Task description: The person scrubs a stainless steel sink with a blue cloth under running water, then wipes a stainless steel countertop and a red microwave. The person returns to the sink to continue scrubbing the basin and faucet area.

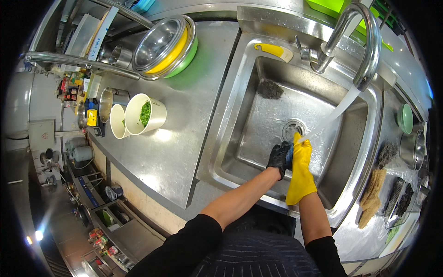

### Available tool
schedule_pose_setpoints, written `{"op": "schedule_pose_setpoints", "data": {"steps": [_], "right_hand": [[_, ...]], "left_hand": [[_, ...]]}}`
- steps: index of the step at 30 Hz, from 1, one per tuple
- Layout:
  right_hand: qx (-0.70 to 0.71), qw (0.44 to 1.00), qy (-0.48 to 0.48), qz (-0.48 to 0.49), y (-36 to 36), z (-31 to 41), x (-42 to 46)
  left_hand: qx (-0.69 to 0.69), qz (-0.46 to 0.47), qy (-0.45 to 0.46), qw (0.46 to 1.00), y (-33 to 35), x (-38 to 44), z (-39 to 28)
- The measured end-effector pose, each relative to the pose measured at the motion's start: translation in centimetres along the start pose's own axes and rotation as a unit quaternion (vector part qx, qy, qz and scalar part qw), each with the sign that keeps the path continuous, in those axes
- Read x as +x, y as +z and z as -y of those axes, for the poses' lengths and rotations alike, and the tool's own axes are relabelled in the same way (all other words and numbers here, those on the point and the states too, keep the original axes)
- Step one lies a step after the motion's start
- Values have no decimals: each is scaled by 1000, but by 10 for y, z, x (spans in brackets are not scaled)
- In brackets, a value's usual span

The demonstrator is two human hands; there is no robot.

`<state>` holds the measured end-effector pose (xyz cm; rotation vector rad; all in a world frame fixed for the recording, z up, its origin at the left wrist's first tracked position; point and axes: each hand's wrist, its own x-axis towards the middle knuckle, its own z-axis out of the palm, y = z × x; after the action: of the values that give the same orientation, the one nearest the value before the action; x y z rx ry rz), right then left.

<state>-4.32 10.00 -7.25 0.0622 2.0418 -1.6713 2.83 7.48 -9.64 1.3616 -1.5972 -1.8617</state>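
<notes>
Both hands are low in the stainless steel sink (pixel 256 138), beside the drain (pixel 293 128). My left hand (pixel 279 157), in a black glove, is closed on something blue (pixel 290 155), perhaps a cloth or sponge, pressed against my right hand. On my right hand (pixel 301 157) is a long yellow rubber glove; a stream of water (pixel 332 116) from the curved faucet (pixel 368 59) falls on its fingers. Whether the right hand also grips the blue thing cannot be told. A dark scouring pad (pixel 270 90) lies in the sink's far left corner.
A yellow scraper (pixel 270 49) lies on the sink's back rim. On the left counter stand stacked bowls (pixel 159 45) and two white tubs, the larger tub (pixel 152 116) holding chopped greens. Brown cloths (pixel 372 197), a wire-wool pad (pixel 387 155) and a steel pot (pixel 410 149) are at the right.
</notes>
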Motion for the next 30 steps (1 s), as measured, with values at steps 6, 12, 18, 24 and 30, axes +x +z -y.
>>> {"op": "schedule_pose_setpoints", "data": {"steps": [6,12,18,24,30], "right_hand": [[-38,983,-166,72,-1,25,-66],[58,997,20,-38,-8,-15,18],[-83,976,-196,41,-4,10,-49],[221,970,99,4,-26,-35,19],[237,925,237,181,-39,48,-45]], "left_hand": [[-183,-27,-178,967,-17,28,-38],[64,-43,-160,984,10,-5,-72],[67,-72,-180,979,-14,19,-55],[305,122,-6,944,9,-3,-75],[-413,171,-192,873,-19,26,-47]]}}
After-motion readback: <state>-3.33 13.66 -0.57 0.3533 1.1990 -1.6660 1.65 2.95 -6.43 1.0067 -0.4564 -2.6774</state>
